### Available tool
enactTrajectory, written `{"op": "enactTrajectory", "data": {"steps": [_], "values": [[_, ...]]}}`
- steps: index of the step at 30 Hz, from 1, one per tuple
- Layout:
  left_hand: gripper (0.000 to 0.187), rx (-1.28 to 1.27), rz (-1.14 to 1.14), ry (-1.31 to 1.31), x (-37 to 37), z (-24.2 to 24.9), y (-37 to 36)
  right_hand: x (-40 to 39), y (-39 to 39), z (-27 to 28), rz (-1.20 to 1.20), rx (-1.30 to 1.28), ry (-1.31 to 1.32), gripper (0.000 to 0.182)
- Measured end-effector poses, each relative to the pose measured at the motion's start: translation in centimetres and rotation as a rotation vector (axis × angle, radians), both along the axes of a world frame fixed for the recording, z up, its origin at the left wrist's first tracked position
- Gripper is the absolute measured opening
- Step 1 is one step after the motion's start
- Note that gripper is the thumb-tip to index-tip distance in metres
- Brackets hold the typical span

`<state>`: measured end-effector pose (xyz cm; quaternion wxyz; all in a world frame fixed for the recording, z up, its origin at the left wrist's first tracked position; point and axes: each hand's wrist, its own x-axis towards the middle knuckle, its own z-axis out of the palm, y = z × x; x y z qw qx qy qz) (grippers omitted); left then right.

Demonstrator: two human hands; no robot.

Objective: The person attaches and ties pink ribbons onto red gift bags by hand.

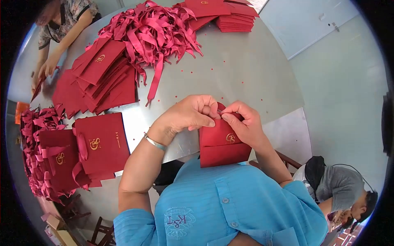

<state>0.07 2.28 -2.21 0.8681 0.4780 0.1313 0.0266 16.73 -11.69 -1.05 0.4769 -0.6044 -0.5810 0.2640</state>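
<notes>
A flat red paper gift bag point(223, 152) with a gold logo stands between my hands, at the table edge against my blue shirt. My left hand point(195, 112), a silver bangle on its wrist, is closed in a pinch at the bag's top edge; what its fingertips hold is too small to tell. Opposite it, my right hand point(245, 125) pinches the top edge of the bag, thumb and forefinger close to the left fingertips. To the left, finished-looking red bags point(104, 143) with pink ribbon handles lie in a stack.
A heap of pink ribbons point(150, 35) lies at the far side beside fanned red bags point(102, 78). More stacked bags point(234, 20) sit farther back. Small red paper dots point(191, 72) dot the metal table point(262, 61). One person works at upper left; another sits at lower right.
</notes>
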Motion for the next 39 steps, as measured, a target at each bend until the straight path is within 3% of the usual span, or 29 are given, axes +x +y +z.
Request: {"op": "enactTrajectory", "data": {"steps": [15, 23, 39], "values": [[0.027, 0.035, 0.092, 0.039, 0.0, 0.2, -0.2, 0.3, 0.1, -0.3, -0.049, 0.033, -0.007, 0.004], [0.013, 0.327, 0.019, 0.179, 0.2, 0.6, -0.6, 0.4, 0.2, -1.2, -0.066, 0.043, -0.017, 0.006], [0.010, 0.477, 0.066, 0.190, 0.4, 0.1, -1.1, 0.2, 0.3, -1.0, -0.049, 0.064, -0.043, 0.006]]}}
